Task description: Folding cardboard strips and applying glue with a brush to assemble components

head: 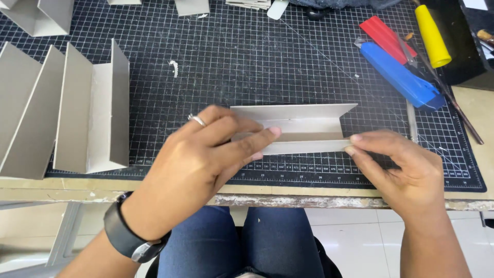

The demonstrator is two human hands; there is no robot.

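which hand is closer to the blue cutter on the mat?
Right. The right hand pinches the folded card strip's right end, just below-left of the blue cutter. The left hand holds the strip's left part, farther away.

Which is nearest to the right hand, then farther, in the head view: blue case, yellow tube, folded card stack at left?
From the right hand:
1. Blue case, up and right on the mat.
2. Yellow tube, beyond it, top right.
3. Folded card stack, far left.
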